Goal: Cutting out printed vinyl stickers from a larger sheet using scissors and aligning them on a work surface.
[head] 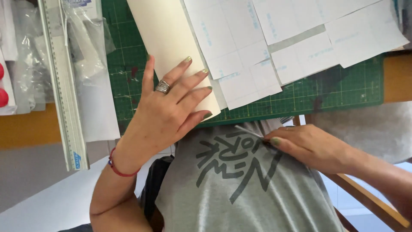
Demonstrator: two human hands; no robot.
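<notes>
My left hand (165, 111), with a silver ring and a red wrist cord, lies flat with fingers spread on a cream sheet of card (171, 38) that rests on a green cutting mat (326, 92). My right hand (309, 146) is closed near my grey shirt (240, 189) at the mat's near edge, pinching a thin white strip (248, 131). Several white printed paper sheets (300, 38) overlap the card on the right.
A long metal ruler (64, 86) lies at the left beside clear plastic bags (88, 56) and white paper. The wooden table edge (25, 129) shows at left and right. A red object (2, 96) sits at the far left.
</notes>
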